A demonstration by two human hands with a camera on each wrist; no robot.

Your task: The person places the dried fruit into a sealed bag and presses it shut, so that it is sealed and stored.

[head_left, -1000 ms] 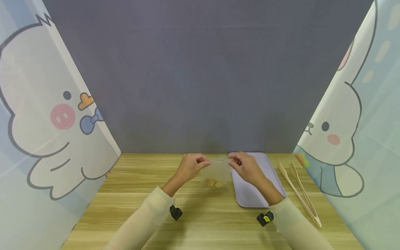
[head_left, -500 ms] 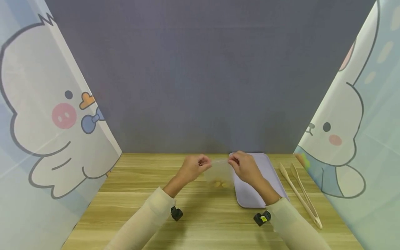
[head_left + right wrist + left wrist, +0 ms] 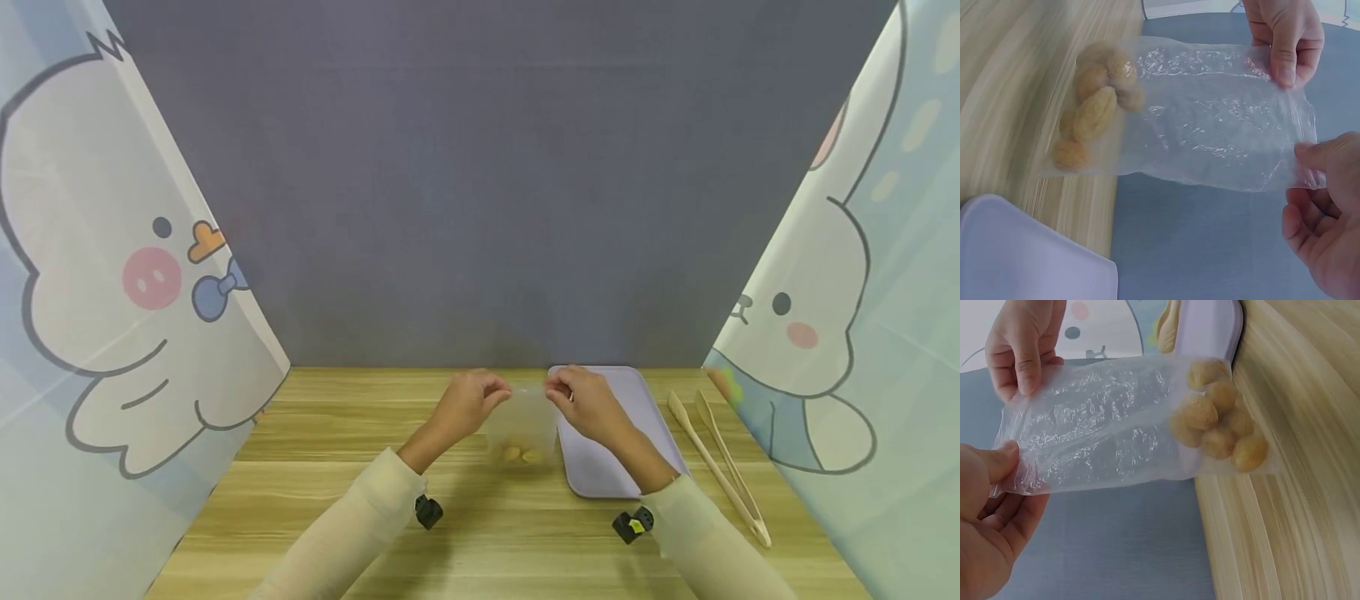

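Note:
A clear plastic bag (image 3: 521, 421) hangs between my two hands over the wooden table. Several walnuts (image 3: 1216, 419) lie gathered at its bottom end; the upper part of the bag is flat and wrinkled. My left hand (image 3: 468, 404) pinches one top corner between thumb and fingers. On the other corner, my right hand (image 3: 588, 404) has a similar pinch, seen close up in the right wrist view with its thumb (image 3: 1316, 156) on the film. Both hands are level, and the bag's mouth runs straight between them.
A lilac tray (image 3: 600, 467) lies on the table (image 3: 330, 500), partly under my right hand and forearm. Right of it rest wooden tongs (image 3: 723, 467). A grey partition (image 3: 480, 208) stands behind, with cartoon-printed cloths on both sides.
My left hand has shifted slightly right, so the gap between the hands is narrower. The bag's walnut-filled bottom swung right, then back, and now appears a little lower in the head view.

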